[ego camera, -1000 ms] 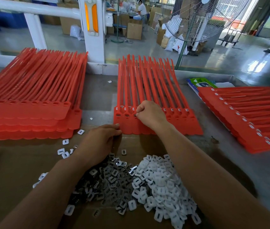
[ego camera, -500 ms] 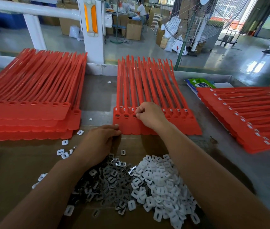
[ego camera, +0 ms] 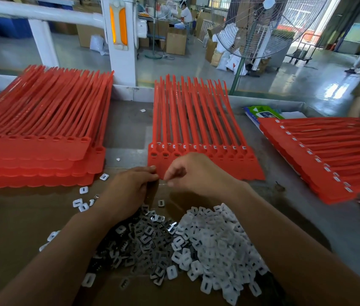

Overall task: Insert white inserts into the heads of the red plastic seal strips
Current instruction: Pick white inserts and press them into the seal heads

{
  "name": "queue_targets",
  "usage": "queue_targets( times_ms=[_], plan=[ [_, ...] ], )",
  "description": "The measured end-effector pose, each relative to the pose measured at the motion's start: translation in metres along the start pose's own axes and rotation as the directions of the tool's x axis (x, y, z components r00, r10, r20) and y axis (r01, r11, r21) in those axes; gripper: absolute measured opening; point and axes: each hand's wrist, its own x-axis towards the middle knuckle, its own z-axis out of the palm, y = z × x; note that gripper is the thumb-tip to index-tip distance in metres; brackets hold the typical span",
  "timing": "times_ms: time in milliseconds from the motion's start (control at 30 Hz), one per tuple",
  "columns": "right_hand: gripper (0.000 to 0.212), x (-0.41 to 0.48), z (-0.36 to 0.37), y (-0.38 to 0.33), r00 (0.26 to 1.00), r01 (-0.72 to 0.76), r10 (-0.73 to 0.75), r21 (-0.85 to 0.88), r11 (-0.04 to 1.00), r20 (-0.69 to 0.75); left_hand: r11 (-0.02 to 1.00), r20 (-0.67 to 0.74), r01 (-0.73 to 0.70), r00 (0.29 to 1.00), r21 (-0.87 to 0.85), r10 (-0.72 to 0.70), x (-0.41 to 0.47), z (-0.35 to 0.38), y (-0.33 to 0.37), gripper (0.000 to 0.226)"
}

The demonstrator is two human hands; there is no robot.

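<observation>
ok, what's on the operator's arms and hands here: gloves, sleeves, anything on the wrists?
Nothing worn that shows. The left hand and right hand are bare: no gloves, no rings visible. The left forearm and right forearm are uncovered down to the frame's bottom edge, so no sleeve is in view. No watch, band or marking at either wrist.

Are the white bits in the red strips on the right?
In: a row of white inserts shows along the right stack, on its top sheet.
</observation>
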Motion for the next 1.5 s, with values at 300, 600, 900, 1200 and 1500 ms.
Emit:
queue_targets(
  times_ms=[300, 600, 900, 1200, 1500],
  plan=[
    [0.02, -0.01, 0.025, -0.017, 0.996, 0.08, -0.071, -0.2, 0.976, 0.055, 1.0, 0.015, 0.015, 1.0, -0.004, -0.015, 0.0, -0.002, 0.005, 0.041],
    [0.016, -0.005, 0.03, -0.012, 0.997, 0.08, -0.08, -0.265, 0.961, 0.012, 1.0, 0.013, 0.007, 1.0, -0.011, -0.007, -0.002, -0.001, 0.004, 0.041],
    [0.013, -0.009, 0.026, -0.003, 0.994, 0.036, -0.037, -0.012, 0.999, -0.104, 0.999, 0.004, -0.032, 0.999, 0.015, 0.032, -0.002, 0.0, 0.002, 0.046],
    [0.024, 0.004, 0.002, 0.016, 0.951, -0.119, 0.185, 0.26, 0.958, -0.246, 1.0, -0.012, -0.003, 1.0, -0.008, 0.003, -0.001, 0.001, 0.001, 0.041],
    [0.01, 0.034, -0.015, 0.036, 0.885, -0.237, 0.272, 0.138, 0.962, -0.377, 1.0, -0.014, -0.01, 1.0, -0.013, 0.01, 0.0, -0.001, 0.002, 0.038]
  ],
)
